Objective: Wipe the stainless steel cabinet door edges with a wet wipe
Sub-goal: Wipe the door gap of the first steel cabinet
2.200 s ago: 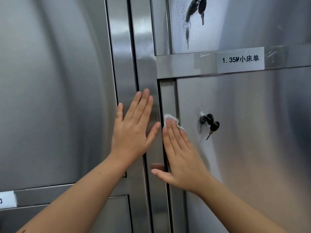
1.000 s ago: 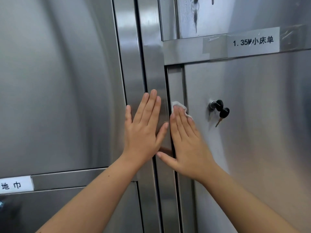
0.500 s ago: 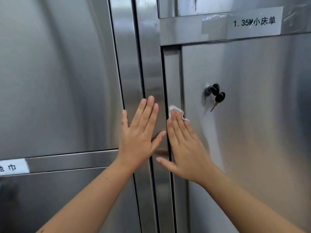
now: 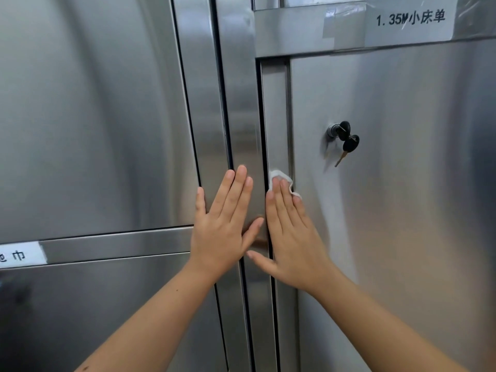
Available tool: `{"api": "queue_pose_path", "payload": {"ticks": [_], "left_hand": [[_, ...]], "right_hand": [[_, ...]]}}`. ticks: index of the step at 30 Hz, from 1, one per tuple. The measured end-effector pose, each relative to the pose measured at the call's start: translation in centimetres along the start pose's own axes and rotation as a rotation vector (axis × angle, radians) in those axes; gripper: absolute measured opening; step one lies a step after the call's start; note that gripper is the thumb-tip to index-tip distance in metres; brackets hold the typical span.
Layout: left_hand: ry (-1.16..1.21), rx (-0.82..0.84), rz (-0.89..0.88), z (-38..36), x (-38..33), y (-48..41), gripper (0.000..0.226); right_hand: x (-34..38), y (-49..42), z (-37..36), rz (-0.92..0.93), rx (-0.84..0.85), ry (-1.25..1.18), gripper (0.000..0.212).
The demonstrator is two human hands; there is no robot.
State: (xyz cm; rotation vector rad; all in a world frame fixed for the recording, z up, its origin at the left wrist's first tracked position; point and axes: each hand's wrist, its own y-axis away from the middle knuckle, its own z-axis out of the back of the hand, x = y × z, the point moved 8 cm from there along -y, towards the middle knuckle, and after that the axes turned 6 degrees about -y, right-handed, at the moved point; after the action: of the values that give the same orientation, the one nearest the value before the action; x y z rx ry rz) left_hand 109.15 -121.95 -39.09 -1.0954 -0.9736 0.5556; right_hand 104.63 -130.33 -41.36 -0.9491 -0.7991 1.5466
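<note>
**Wipe pinned flat on the door's edge strip**

The wet wipe point(image 4: 279, 179) is lying under the straight, close-set fingers of the right hand point(image 4: 292, 237), which is pressing it against the narrow edge strip point(image 4: 276, 116) of the right-hand cabinet door. Only a crumpled white corner is showing past the fingertips. Nothing is curling round the wipe, and the thumb is sticking out leftward across the dark gap beside the strip. How much cloth is sitting under the palm is hard to tell.

Just left of that hand, the left hand point(image 4: 222, 224) is resting flat on the centre post point(image 4: 241, 103), fingers together, holding nothing. Up and to the right of the pressing fingers, a pair of black keys point(image 4: 347, 142) is hanging from the lock.

The weak point is probably the hold. With pressure alone pinning it, the wipe could bunch or slide out on a stroke, leaving bare fingertips smearing the steel. Its loose corner could also be snagging in the gap, and a stroke drifting right could be knocking the keys.
</note>
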Motion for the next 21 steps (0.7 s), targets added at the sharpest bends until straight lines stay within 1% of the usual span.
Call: {"api": "queue_pose_path", "payload": {"ticks": [3,8,14,17,21], "left_hand": [[0.014,-0.007,0.003,0.1,0.0,0.1,0.060],[0.010,0.002,0.001,0.0,0.0,0.1,0.061],[-0.018,0.010,-0.008,-0.1,-0.1,0.2,0.060],[-0.011,-0.001,-0.004,0.1,-0.1,0.1,0.060],[-0.001,-0.006,0.002,0.1,0.0,0.1,0.060]], "right_hand": [[0.4,1.6,-1.0,-0.022,0.025,-0.011,0.091],[0.5,2.4,-1.4,0.002,0.056,0.026,0.093],[0.4,1.6,-0.9,-0.011,0.021,0.012,0.092],[0.9,3.0,-1.4,-0.042,0.067,0.003,0.092],[0.8,3.5,-1.4,-0.010,0.088,0.030,0.089]]}}
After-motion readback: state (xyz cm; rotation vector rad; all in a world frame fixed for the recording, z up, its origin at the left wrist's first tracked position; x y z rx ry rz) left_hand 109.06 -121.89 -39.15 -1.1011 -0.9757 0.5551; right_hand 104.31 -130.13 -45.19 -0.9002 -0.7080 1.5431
